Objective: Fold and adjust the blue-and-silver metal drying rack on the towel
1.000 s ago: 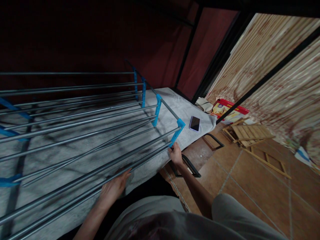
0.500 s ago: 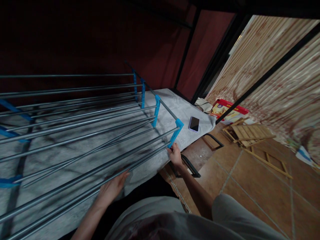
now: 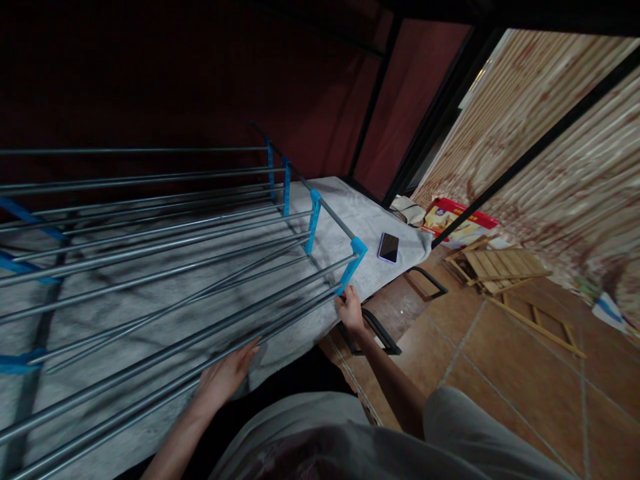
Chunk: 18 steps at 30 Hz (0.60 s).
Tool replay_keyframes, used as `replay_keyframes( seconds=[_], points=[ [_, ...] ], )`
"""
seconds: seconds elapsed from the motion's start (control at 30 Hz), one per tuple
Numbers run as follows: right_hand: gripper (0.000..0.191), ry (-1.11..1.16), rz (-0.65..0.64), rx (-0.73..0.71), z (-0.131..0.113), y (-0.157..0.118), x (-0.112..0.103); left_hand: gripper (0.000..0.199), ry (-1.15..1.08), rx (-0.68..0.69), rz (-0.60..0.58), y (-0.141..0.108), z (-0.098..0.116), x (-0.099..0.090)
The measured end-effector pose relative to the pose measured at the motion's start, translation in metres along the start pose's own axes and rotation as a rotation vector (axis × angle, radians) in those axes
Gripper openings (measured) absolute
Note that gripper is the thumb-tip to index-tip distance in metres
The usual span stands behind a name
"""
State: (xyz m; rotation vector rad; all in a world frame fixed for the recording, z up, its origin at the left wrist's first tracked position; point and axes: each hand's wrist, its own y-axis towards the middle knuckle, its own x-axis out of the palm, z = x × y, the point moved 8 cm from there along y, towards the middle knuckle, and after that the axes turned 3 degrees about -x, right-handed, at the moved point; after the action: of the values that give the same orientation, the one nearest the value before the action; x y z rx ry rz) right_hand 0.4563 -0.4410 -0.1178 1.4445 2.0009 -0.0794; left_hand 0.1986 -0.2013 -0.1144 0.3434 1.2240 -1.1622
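Observation:
A rack of grey metal tubes [image 3: 165, 240] joined by blue plastic connectors lies across the left and middle of the view. My left hand [image 3: 227, 373] curls its fingers around the lowest near tube, partly hidden behind it. At the rack's near right corner, my right hand [image 3: 350, 311] is closed at the lower end of a blue connector [image 3: 351, 268], where the tube meets it; its fingertips are partly hidden. Two thin tubes cross each other inside the frame.
Under the rack is a bed-like surface with a grey cover [image 3: 345, 207], where a phone [image 3: 389, 247] lies right of the rack. On the tiled floor are a folded wooden stool [image 3: 505, 267], a red and yellow box [image 3: 460, 223] and black metal loops [image 3: 383, 330]. A patterned curtain hangs at right.

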Motion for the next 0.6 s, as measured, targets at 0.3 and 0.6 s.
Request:
replay_keyframes(
  seconds=[0.3, 0.6],
  points=[
    [0.01, 0.016, -0.02, -0.025, -0.0001, -0.0009, 0.0, 0.049, -0.02, -0.013, 0.004, 0.0021, -0.0035, 0.0002],
    [0.009, 0.024, -0.021, -0.032, -0.0009, 0.0005, 0.0013, 0.053, -0.031, -0.018, -0.041, 0.004, -0.0068, 0.007]
  ],
)
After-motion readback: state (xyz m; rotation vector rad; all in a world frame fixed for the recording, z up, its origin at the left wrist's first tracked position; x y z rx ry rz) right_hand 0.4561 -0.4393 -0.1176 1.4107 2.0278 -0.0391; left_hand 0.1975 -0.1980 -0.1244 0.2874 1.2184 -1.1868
